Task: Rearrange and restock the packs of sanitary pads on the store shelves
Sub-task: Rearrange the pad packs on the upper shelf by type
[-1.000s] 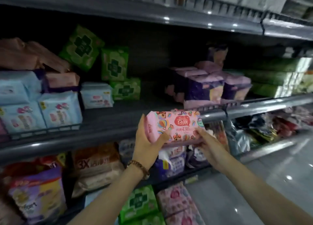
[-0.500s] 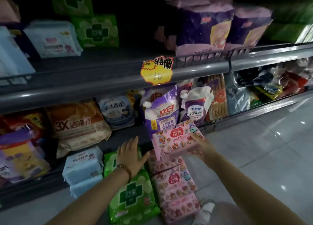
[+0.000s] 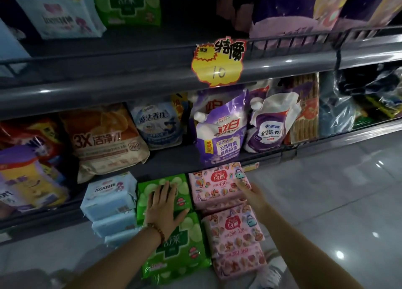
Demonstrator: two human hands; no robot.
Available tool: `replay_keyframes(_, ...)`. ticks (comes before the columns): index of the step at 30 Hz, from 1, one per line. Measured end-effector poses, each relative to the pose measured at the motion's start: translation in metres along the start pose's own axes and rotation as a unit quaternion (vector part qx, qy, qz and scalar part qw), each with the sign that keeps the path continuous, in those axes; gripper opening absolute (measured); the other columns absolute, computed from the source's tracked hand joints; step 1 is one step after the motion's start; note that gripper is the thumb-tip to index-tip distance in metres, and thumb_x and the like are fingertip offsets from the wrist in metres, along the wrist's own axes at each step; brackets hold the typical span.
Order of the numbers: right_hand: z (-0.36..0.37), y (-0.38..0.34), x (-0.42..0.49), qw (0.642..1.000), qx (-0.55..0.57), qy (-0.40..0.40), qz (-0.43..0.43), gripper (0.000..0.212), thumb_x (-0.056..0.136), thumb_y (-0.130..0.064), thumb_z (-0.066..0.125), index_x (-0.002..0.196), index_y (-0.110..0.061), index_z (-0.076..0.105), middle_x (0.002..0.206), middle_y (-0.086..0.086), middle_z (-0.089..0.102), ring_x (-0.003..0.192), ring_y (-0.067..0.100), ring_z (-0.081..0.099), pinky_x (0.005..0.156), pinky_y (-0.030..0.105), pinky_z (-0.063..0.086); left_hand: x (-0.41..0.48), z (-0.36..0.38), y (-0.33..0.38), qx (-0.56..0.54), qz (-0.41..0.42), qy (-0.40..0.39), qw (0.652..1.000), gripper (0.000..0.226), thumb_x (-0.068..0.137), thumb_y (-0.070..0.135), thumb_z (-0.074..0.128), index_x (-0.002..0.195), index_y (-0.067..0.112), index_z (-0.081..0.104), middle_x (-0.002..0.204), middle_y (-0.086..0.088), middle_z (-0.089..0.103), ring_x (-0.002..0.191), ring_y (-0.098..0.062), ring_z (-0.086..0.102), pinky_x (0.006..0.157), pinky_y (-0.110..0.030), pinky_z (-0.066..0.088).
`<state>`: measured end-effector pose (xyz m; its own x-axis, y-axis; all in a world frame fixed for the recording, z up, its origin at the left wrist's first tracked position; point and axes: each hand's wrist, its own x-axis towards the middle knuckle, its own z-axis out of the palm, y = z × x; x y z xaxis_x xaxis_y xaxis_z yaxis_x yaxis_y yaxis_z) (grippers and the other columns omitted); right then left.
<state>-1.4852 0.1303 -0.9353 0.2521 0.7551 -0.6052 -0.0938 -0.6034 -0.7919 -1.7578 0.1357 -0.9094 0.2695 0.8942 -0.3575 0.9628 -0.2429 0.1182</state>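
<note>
A pink sanitary-pad pack marked 430 (image 3: 214, 184) lies on top of a stack of pink packs (image 3: 233, 229) on the floor in front of the bottom shelf. My right hand (image 3: 250, 194) grips its right edge. To the left, a green pad pack (image 3: 183, 187) tops another green pack (image 3: 180, 254). My left hand (image 3: 163, 209) lies flat on the upper green pack with fingers spread. Left of those stands a stack of pale blue packs (image 3: 108, 196).
Detergent pouches (image 3: 219, 134) and washing-powder bags (image 3: 102, 141) fill the low shelf behind the stacks. A yellow price tag (image 3: 217, 64) hangs on the grey shelf rail (image 3: 108, 88) above. Pad packs sit on the shelf above the rail. Grey tiled floor (image 3: 337, 191) spreads to the right.
The view dropped from the upper shelf to the floor. My right hand brought the pink pack down onto the pink stack. My left hand let go of it and came down onto the green pack.
</note>
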Motion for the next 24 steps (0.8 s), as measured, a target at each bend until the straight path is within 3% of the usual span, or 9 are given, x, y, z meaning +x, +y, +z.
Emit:
replay_keyframes(3, -0.006, -0.001, 0.000, 0.998, -0.036, 0.038, -0.031, 0.086, 0.060, -0.066, 0.072, 0.124, -0.010, 0.057, 0.118, 0.016, 0.067, 0.100, 0.031, 0.067, 0.091, 0.052, 0.052, -0.002, -0.009, 0.000, -0.012, -0.003, -0.018, 1.000, 0.107, 0.064, 0.075, -0.009, 0.152, 0.018, 0.013, 0.158, -0.006, 0.015, 0.145, -0.028, 0.018, 0.117, -0.043, 0.015)
replay_keyframes(5, -0.001, -0.012, -0.014, 0.994, -0.077, 0.070, -0.045, 0.083, 0.076, -0.055, 0.071, 0.140, -0.013, 0.042, 0.143, 0.015, 0.045, 0.125, 0.034, 0.051, 0.104, 0.052, 0.042, -0.006, -0.017, -0.001, -0.014, -0.004, -0.019, 1.000, 0.109, 0.056, 0.073, -0.013, 0.152, 0.024, 0.002, 0.160, 0.001, 0.003, 0.147, -0.022, 0.006, 0.119, -0.039, 0.004)
replay_keyframes(7, 0.006, -0.031, -0.031, 0.983, -0.127, 0.093, -0.095, 0.071, 0.087, -0.043, 0.065, 0.145, -0.014, 0.035, 0.147, 0.010, 0.034, 0.134, 0.033, 0.040, 0.109, 0.050, 0.037, -0.009, -0.029, -0.003, -0.020, -0.003, 0.004, 1.000, 0.103, 0.063, 0.076, -0.009, 0.152, 0.025, 0.001, 0.160, 0.002, 0.003, 0.146, -0.022, 0.007, 0.119, -0.038, 0.006)
replay_keyframes(9, 0.014, -0.053, -0.047, 0.968, -0.162, 0.088, -0.169, 0.069, 0.087, -0.043, 0.065, 0.145, -0.018, 0.036, 0.150, 0.007, 0.029, 0.137, 0.029, 0.036, 0.109, 0.050, 0.038, -0.016, -0.048, -0.006, -0.022, 0.010, 0.026, 0.999, 0.092, 0.078, 0.078, 0.005, 0.153, 0.024, 0.000, 0.160, 0.001, 0.002, 0.147, -0.021, 0.007, 0.119, -0.037, 0.009)
replay_keyframes(13, 0.031, -0.108, -0.096, 0.935, -0.206, 0.036, -0.287, 0.070, 0.084, -0.052, 0.061, 0.145, -0.028, 0.035, 0.153, -0.005, 0.025, 0.141, 0.013, 0.027, 0.114, 0.043, 0.032, -0.034, -0.102, -0.015, -0.027, 0.033, 0.080, 0.996, 0.119, 0.051, 0.083, -0.015, 0.153, 0.024, 0.004, 0.160, 0.003, 0.009, 0.146, -0.020, 0.012, 0.118, -0.035, 0.014)
replay_keyframes(16, 0.041, -0.146, -0.131, 0.872, -0.305, 0.014, -0.383, 0.070, 0.085, -0.053, 0.060, 0.146, -0.033, 0.030, 0.155, -0.017, 0.018, 0.143, 0.001, 0.015, 0.117, 0.033, 0.021, -0.050, -0.151, -0.031, -0.050, 0.052, 0.147, 0.987, 0.125, 0.051, 0.088, -0.022, 0.152, 0.024, 0.013, 0.155, 0.002, 0.024, 0.141, -0.020, 0.023, 0.113, -0.033, 0.027)
replay_keyframes(17, 0.045, -0.159, -0.142, 0.844, -0.343, 0.012, -0.413, 0.068, 0.088, -0.049, 0.061, 0.146, -0.034, 0.030, 0.152, -0.021, 0.016, 0.140, -0.003, 0.013, 0.115, 0.028, 0.020, -0.058, -0.169, -0.036, -0.052, 0.067, 0.174, 0.981, 0.120, 0.057, 0.088, -0.022, 0.151, 0.024, 0.015, 0.152, 0.002, 0.029, 0.139, -0.020, 0.028, 0.109, -0.032, 0.032)
replay_keyframes(20, 0.062, -0.202, -0.172, 0.786, -0.391, 0.017, -0.479, 0.065, 0.089, -0.047, 0.061, 0.145, -0.035, 0.031, 0.150, -0.024, 0.015, 0.139, -0.005, 0.013, 0.112, 0.025, 0.018, -0.081, -0.219, -0.051, -0.058, 0.105, 0.233, 0.965, 0.080, 0.084, 0.072, 0.010, 0.150, 0.028, 0.018, 0.147, 0.006, 0.037, 0.132, -0.015, 0.038, 0.098, -0.027, 0.040)
replay_keyframes(24, 0.099, -0.257, -0.203, 0.765, -0.383, 0.005, -0.518, 0.070, 0.079, -0.063, 0.052, 0.142, -0.041, 0.032, 0.152, -0.022, 0.017, 0.144, 0.002, 0.013, 0.116, 0.030, 0.020, -0.104, -0.280, -0.072, -0.078, 0.116, 0.292, 0.946, 0.067, 0.091, 0.064, 0.022, 0.149, 0.031, 0.020, 0.151, 0.009, 0.032, 0.139, -0.015, 0.029, 0.111, -0.031, 0.031)
